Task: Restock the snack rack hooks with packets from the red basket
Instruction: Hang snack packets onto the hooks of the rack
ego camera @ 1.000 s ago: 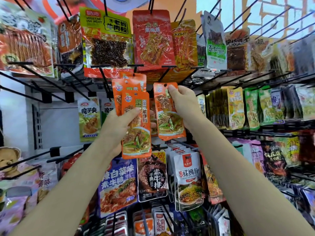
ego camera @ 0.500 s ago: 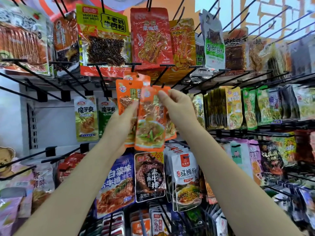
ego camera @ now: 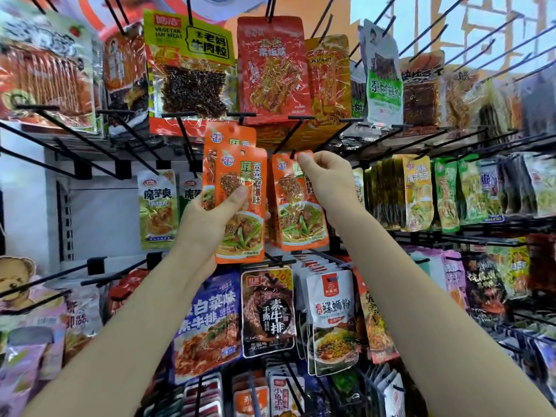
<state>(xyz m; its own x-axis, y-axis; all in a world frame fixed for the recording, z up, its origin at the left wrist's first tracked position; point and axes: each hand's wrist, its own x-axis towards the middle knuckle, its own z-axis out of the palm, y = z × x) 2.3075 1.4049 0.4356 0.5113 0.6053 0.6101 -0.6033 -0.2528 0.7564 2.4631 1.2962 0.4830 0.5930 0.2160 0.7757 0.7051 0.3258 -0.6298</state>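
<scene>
Packets in orange are sitting mid-frame: left hand [ego camera: 207, 218] is gripping a fanned stack [ego camera: 240, 206], right hand [ego camera: 326, 179] is pinching one packet [ego camera: 296, 206] by its top corner at a hook [ego camera: 285, 138] behind.

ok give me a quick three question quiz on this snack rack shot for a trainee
1. True or false: the right hand pinches the top of an orange packet right by a hook tip.
2. What does the left hand grip? A) a green packet B) orange packets C) the red basket
3. Fill in: the black packet hangs ____ the packets in the hands.

Key: 1 true; 2 B, orange packets, at least two of them; 3 below.
</scene>
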